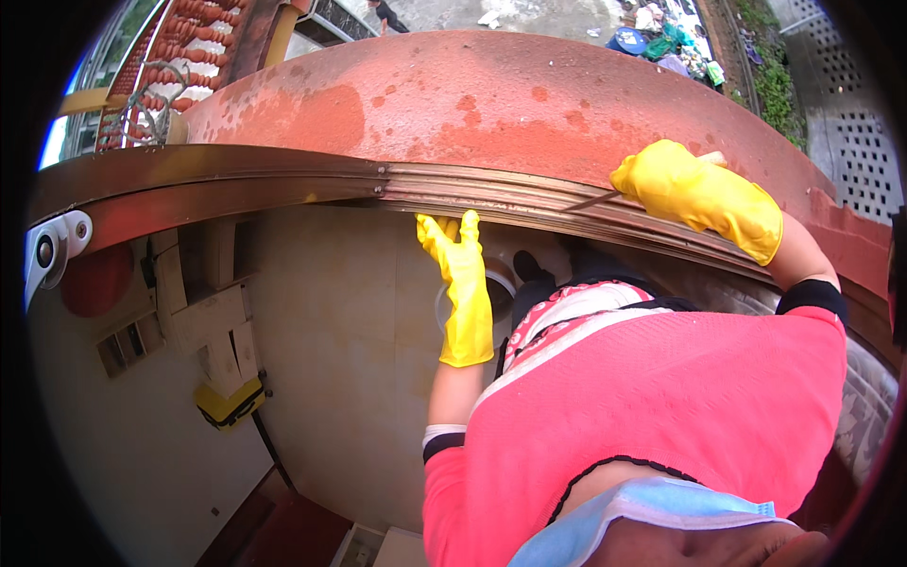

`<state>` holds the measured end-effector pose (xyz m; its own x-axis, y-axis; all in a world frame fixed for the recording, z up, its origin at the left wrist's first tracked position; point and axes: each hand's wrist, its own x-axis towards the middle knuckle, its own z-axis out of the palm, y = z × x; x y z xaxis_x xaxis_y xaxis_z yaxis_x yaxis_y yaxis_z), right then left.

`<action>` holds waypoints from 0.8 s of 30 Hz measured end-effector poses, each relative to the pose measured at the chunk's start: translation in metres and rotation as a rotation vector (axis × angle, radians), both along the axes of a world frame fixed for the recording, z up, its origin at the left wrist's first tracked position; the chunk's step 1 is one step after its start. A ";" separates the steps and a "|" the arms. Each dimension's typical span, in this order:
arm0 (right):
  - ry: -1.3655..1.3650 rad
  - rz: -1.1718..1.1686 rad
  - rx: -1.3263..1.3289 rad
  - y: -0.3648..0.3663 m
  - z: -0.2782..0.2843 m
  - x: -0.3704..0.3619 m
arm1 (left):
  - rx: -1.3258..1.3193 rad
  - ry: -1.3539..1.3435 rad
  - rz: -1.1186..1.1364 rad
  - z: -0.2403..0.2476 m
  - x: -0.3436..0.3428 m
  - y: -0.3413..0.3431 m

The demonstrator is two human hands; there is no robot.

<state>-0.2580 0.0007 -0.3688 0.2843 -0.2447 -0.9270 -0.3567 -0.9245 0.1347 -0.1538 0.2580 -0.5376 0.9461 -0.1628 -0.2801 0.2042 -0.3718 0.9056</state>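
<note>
1. A slim, dark tool (pixel 593 201) with a pale handle end is gripped in the yellow-rubber-gloved right hand (pixel 697 197), fingers wrapped around it.
2. The tool is held across the brown, grooved metal window track (pixel 510 201), toward the right.
3. The yellow-rubber-gloved left hand (pixel 457 269) is raised to the track's near edge, grip spread; contact cannot be told.
4. Beyond, a red, spotted ledge (pixel 444 94) is seen.

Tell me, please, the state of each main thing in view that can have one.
Window track: exposed, pale specks along it
Right hand: gloved, closed in a grip
Thin-bladed tool: held in the right hand, blade over the track
Left hand: gloved, open, fingertips at the track's inner edge
Red ledge: marked with darker patches
Blue face mask: worn
</note>
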 end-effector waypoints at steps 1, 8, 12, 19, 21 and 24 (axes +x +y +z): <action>-0.096 -0.023 -0.011 -0.001 -0.004 -0.008 | 0.078 -0.109 -0.059 -0.005 0.005 0.006; -0.627 -0.036 0.020 -0.008 -0.020 -0.130 | 0.040 -1.021 -0.366 0.056 0.041 -0.007; -0.727 -0.116 -0.005 -0.012 -0.014 -0.174 | 0.021 -1.064 -0.619 0.078 0.061 -0.058; -0.665 -0.065 0.077 -0.027 -0.022 -0.196 | 0.305 -1.050 -0.709 0.029 0.073 -0.079; -0.597 -0.028 0.135 -0.029 -0.037 -0.190 | 0.248 -1.024 -0.687 0.031 0.072 -0.078; -0.778 0.012 0.247 -0.009 -0.068 -0.168 | 0.263 -0.996 -0.699 0.030 0.072 -0.079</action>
